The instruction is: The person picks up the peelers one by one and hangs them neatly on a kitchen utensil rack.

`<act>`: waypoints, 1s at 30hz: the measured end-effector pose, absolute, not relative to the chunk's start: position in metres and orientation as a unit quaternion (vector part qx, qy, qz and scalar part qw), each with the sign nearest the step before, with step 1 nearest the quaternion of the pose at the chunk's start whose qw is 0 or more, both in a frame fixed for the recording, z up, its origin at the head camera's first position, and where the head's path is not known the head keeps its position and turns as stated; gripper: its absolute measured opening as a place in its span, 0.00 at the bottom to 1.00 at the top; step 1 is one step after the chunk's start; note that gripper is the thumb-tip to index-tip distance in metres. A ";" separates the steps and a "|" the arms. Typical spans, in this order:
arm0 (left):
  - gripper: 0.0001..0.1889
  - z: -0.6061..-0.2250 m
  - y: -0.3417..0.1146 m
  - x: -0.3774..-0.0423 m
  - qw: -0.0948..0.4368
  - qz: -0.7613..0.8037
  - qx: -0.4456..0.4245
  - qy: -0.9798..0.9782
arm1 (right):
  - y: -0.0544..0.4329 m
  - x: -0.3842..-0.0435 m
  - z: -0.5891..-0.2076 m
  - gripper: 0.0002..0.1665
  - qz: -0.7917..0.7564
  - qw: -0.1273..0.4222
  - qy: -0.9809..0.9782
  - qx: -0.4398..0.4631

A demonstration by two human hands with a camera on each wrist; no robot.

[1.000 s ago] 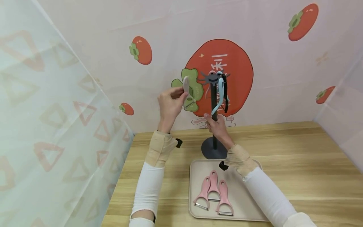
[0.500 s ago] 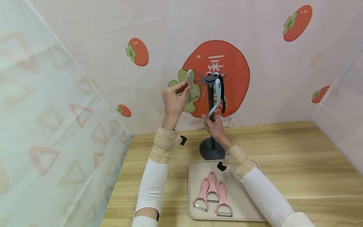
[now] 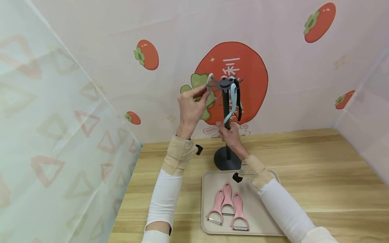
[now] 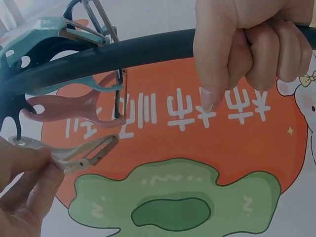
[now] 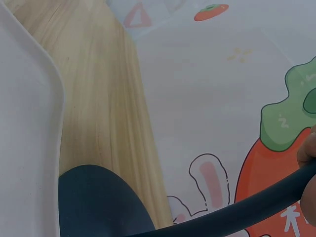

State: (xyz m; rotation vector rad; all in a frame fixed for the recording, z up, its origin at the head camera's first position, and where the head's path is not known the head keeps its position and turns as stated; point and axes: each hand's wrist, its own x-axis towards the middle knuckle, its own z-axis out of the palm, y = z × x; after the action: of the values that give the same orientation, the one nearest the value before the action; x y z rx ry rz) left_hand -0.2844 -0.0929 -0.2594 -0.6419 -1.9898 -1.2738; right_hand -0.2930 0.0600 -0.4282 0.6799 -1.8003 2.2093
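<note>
My left hand (image 3: 192, 106) pinches a white peeler (image 4: 79, 154) by its handle, fingers and thumb near the hole end. That end overlaps a hook at the left of the black stand's top (image 3: 225, 84); in the left wrist view a hook tip meets the handle's hole. Lower down, my right hand (image 3: 231, 135) grips the stand's pole (image 4: 148, 49), fingers curled round it. From other hooks hang a light blue peeler (image 3: 233, 96), a black peeler (image 3: 238, 108) and a pink peeler (image 4: 66, 107).
A beige tray (image 3: 264, 219) lies before the stand's round base (image 3: 223, 160) on the wooden table (image 3: 319, 175). Three pink peelers (image 3: 238, 206) lie in the tray. Behind the stand rises a wall cloth (image 3: 291, 84) printed with persimmons.
My left hand has moved right with the white peeler, from beside the stand up to its left hook. My right hand keeps its grip on the pole.
</note>
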 end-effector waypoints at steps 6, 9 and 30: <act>0.13 -0.260 -0.093 -0.286 0.330 -0.494 -0.253 -0.764 | 0.060 -0.293 -0.428 0.38 0.748 0.106 -0.615 0.226; 0.12 -0.261 -0.092 -0.285 0.328 -0.498 -0.255 -0.761 | 0.061 -0.294 -0.428 0.37 0.747 0.102 -0.617 0.228; 0.13 -0.271 -0.087 -0.282 0.287 -0.537 -0.271 -0.745 | 0.061 -0.294 -0.428 0.36 0.746 0.103 -0.621 0.220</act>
State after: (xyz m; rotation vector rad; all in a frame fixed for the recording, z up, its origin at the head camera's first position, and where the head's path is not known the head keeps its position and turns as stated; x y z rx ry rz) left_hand -0.2817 -0.0868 -0.2713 -0.7238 -1.9904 -1.4355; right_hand -0.2940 0.0611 -0.4284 0.6479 -1.8316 2.2012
